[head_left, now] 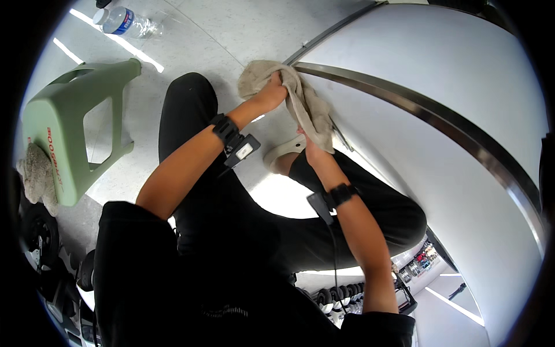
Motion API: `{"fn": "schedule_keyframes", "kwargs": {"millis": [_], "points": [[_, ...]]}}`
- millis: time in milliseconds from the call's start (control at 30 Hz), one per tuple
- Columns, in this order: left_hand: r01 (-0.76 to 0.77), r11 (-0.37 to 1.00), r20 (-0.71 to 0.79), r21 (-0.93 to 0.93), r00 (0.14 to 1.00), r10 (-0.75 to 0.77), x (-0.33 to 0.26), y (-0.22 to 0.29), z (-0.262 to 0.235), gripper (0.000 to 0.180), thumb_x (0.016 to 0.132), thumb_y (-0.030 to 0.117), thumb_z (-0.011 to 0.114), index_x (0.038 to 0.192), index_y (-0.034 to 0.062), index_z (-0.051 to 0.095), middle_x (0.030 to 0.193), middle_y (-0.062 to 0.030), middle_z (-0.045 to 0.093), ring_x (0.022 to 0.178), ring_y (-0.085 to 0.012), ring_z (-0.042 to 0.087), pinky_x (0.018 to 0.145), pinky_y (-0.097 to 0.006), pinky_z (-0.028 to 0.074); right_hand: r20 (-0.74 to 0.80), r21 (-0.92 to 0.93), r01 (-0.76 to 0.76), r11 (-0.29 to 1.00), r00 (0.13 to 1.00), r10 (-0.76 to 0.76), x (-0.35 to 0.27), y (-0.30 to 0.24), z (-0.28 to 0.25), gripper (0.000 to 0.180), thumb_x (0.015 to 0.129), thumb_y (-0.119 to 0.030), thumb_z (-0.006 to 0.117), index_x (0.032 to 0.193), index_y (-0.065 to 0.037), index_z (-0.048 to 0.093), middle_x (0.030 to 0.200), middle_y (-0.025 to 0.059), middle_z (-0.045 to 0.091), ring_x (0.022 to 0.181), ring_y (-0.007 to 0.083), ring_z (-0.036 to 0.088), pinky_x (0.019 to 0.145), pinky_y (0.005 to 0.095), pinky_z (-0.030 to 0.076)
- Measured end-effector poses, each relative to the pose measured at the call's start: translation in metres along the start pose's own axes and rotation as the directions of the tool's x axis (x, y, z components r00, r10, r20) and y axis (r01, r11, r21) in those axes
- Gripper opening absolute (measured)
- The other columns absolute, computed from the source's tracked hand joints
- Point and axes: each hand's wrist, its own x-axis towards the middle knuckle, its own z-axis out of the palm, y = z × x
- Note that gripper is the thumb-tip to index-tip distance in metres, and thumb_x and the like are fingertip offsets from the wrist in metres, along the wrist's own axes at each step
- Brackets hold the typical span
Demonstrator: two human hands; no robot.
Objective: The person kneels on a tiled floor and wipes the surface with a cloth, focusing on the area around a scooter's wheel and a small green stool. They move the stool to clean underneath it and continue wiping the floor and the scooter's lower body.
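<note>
A second rag lay bunched on the floor far to the left of both hands, touching the foot of a green plastic stool; a clear water bottle lay on its side well above and left of them on the pale floor. The left hand was closed on the upper end of a beige cloth, pressing it where the floor met a curved metal strip; a black wristband sat on that forearm. The cloth hung down and right from that grasp to the right hand, whose fingers were clamped on its lower end, just below the strip; a white panel rose to the right of both hands.
</note>
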Motion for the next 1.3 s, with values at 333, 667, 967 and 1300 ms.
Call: {"fn": "schedule_keyframes", "kwargs": {"millis": [333,667,967,1300], "points": [[-0.031,0.979,-0.195,-0.202,0.981,-0.010,0.031,-0.044,0.000,0.046,0.093,0.020,0.058,0.128,-0.0046,0.040,0.110,-0.0282,0.059,0.096,-0.0374,0.063,0.086,-0.042,0.049,-0.232,-0.265,-0.010,0.964,0.971,-0.053,0.073,-0.036,0.115,0.033,0.085,-0.032,0.054,0.095,-0.003,0.067,0.095,0.0198,0.067,0.090,0.0356,0.064,0.074,0.0444,0.051],[-0.493,0.854,-0.436,0.169,0.739,0.513,0.039,0.007,-0.030,0.031,0.087,0.005,0.061,0.119,0.0082,0.060,0.115,-0.0122,0.060,0.107,-0.0301,0.056,0.092,-0.034,0.045,0.175,-0.644,0.414,0.643,0.899,-0.402,0.039,-0.021,0.112,0.035,0.079,-0.011,0.065,0.112,0.001,0.060,0.107,0.0240,0.065,0.099,0.0411,0.062,0.084,0.0409,0.050],[-0.111,0.749,-0.253,0.654,0.900,0.354,0.032,0.001,-0.034,0.043,0.085,0.024,0.062,0.128,0.0187,0.059,0.121,-0.0112,0.059,0.113,-0.0305,0.054,0.095,-0.047,0.040,0.126,-0.772,0.196,0.604,0.979,-0.158,0.015,-0.015,0.122,0.035,0.079,-0.008,0.066,0.113,0.000,0.060,0.096,0.0197,0.069,0.091,0.0398,0.066,0.077,0.0434,0.053],[0.080,0.494,-0.072,0.866,0.997,-0.034,0.019,0.041,-0.060,0.033,0.079,0.015,0.060,0.110,0.0137,0.071,0.101,-0.0134,0.067,0.102,-0.0330,0.060,0.088,-0.045,0.046,-0.070,-0.981,-0.047,-0.188,0.991,0.114,0.035,0.019,0.134,0.059,0.088,-0.016,0.059,0.135,0.014,0.038,0.091,0.0135,0.072,0.083,0.0265,0.072,0.067,0.0391,0.056]]}}
